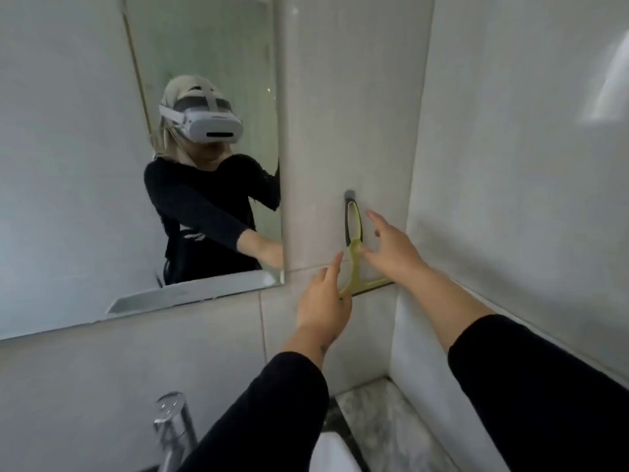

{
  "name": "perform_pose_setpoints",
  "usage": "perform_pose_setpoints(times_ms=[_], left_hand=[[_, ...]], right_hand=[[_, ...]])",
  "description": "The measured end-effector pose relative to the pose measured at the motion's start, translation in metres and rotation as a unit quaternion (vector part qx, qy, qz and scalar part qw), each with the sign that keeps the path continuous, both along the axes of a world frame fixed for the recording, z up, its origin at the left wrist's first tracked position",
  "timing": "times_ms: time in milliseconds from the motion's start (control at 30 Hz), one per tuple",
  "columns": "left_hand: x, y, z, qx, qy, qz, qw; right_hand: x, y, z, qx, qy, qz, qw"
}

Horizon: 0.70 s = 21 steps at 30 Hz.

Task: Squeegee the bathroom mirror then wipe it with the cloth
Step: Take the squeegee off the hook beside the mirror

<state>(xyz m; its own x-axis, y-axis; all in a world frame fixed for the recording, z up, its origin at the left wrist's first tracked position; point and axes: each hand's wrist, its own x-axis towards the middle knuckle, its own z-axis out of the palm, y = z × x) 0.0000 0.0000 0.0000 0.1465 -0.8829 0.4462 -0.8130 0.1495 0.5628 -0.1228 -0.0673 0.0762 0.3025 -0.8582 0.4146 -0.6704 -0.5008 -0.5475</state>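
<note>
A yellow-green squeegee (354, 253) hangs by its handle loop from a dark hook (349, 195) on the tiled wall, just right of the mirror (85, 165). Its blade points down and lies slanted against the tile. My left hand (323, 301) is at the blade's left end and touches it, index finger stretched upward; whether it grips is hidden by the back of the hand. My right hand (391, 247) is spread beside the handle, thumb tip against the neck and fingers apart. The mirror shows a person in a headset reaching the same way. No cloth is in view.
A chrome tap (170, 424) stands at the bottom left, with a white basin edge (335, 451) and a marble counter (374, 420) beside it. A tiled side wall (510, 165) closes the corner right of the hook.
</note>
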Motion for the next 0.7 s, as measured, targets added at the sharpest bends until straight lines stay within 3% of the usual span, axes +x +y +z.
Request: perform_pose_setpoints(times_ms=[300,500,700], left_hand=[[-0.026,-0.043,-0.037,-0.068,0.059,0.019,0.996],[-0.032,-0.035,-0.034,-0.105,0.035,0.046,0.993],[-0.04,0.001,-0.005,-0.184,0.0,0.116,0.976]], right_hand=[[0.027,-0.044,-0.019,-0.055,-0.198,0.042,0.978],[0.026,-0.024,-0.001,-0.077,-0.189,-0.001,0.979],[0.017,0.021,0.034,-0.027,-0.245,-0.014,0.969]])
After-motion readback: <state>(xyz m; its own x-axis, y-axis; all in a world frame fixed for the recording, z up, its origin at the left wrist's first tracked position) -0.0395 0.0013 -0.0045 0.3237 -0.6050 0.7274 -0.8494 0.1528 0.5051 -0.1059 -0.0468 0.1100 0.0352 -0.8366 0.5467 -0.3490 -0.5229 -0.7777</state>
